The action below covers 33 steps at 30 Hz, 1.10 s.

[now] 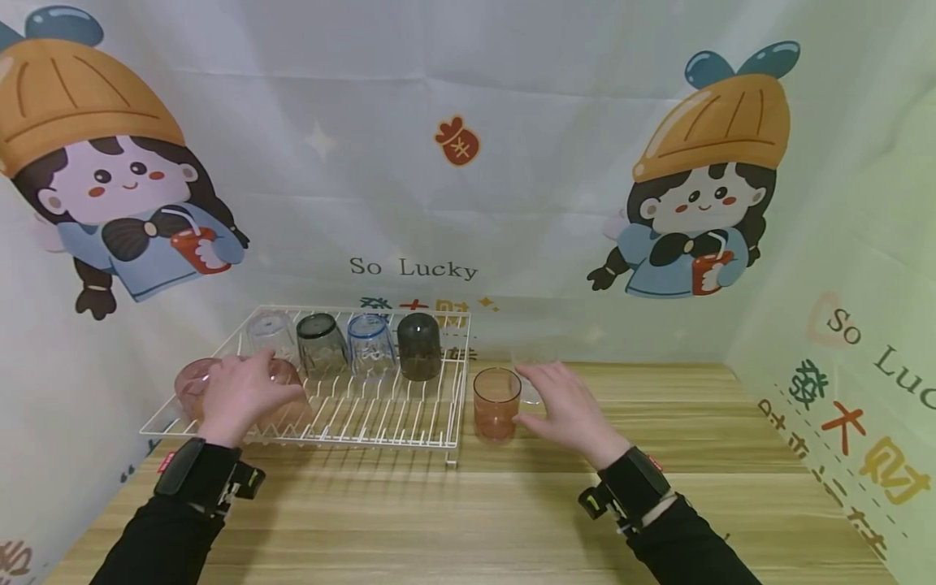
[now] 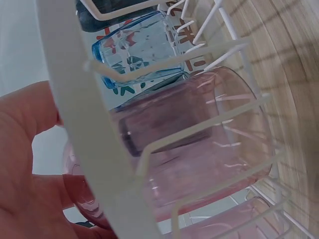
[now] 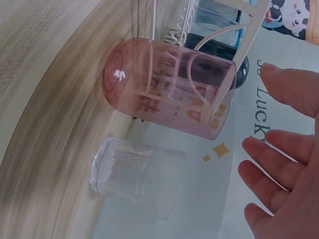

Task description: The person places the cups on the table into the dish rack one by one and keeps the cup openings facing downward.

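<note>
My left hand point(image 1: 244, 394) grips the upper end of a pink drinking glass point(image 2: 169, 174) on the white wire rack point(image 1: 380, 443). In the left wrist view, the thumb and fingers lie about its end, partly hidden behind a rack bar. Another pink glass point(image 1: 192, 382) stands beside it at the rack's left side. On the table right of the rack, an upright pinkish-amber glass point(image 1: 497, 416) has its mouth facing up. My right hand point(image 1: 566, 410) is beside that glass, fingers spread and holding nothing. A clear glass point(image 3: 134, 169) stands behind it, mostly covered by the right hand in the head view.
Along the rack's back stand a clear glass point(image 1: 269, 331), a grey glass point(image 1: 322, 353), a blue-rimmed glass point(image 1: 371, 349) and a dark glass point(image 1: 420, 349). Printed cloth point(image 1: 541, 203) hangs behind and beside the wooden table point(image 1: 409, 520).
</note>
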Available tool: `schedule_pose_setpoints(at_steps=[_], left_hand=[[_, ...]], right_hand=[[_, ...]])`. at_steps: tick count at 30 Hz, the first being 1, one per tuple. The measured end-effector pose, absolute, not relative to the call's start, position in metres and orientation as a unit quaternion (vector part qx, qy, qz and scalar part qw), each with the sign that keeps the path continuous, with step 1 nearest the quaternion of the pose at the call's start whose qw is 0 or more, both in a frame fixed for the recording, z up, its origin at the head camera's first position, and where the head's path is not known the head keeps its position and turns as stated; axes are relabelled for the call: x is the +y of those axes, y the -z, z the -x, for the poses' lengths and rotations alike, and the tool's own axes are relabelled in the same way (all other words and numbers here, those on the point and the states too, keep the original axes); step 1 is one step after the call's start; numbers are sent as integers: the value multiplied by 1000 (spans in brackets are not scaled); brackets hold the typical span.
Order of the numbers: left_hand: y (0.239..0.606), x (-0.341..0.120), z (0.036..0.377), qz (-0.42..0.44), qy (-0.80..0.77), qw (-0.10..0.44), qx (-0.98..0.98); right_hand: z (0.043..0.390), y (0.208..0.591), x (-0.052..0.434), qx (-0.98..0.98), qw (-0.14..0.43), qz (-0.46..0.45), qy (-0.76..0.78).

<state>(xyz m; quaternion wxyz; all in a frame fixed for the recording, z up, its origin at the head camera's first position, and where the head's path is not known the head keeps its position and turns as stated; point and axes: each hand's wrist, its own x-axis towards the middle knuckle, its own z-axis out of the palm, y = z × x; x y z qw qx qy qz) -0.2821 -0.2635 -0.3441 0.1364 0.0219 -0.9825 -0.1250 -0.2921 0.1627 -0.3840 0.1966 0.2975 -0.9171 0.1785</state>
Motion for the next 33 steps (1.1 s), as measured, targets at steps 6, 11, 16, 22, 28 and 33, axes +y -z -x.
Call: schedule_pose_setpoints(at_steps=[6,11,16,22,28,33], left_hand=[[346,-265,282,-25,122,131,-983],[346,-265,282,-29,117,121,-985],[345,-263,280,-37,117,117,-986],[345,-262,281,-38,107,118,-986],[345,-263,281,-41,108,124,-986],[344,-262,277,-33,108,179,-977]], right_hand=[[293,385,161,-916,199,-301,-176],[293,383,158,-916,197,-299,-180],[293,381,156,-917,197,-298,-177],[293,380,155,-918,194,-296,-176],[293,380,154,-917,198,-296,-178],[294,380,154,-917,199,-296,-179]])
